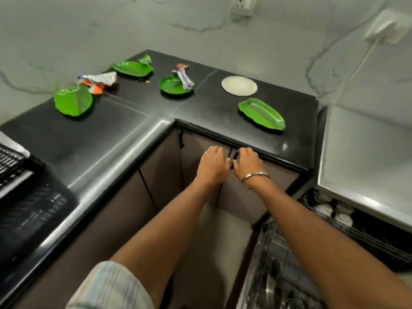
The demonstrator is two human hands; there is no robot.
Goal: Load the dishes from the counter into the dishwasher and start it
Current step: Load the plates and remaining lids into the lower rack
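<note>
Several green leaf-shaped plates lie on the black L-shaped counter [124, 139]: one at the left [73, 101], one at the back [132, 68], a round one [174, 86] with a wrapper on it, and a long one at the right [261, 113]. A white round plate [239, 85] sits between them. The dishwasher [361, 215] stands open at lower right, its racks partly loaded. My left hand [213, 162] and my right hand [246, 162] are side by side below the counter edge, fingers curled at the dark handles of the two cabinet doors [231, 157].
Crumpled snack wrappers [98, 80] lie by the left plate, and another wrapper [145, 59] sits at the back plate. A black dish rack [13, 166] stands at far left. Wall sockets [243, 5] with a plugged cable [390, 27] are above the counter.
</note>
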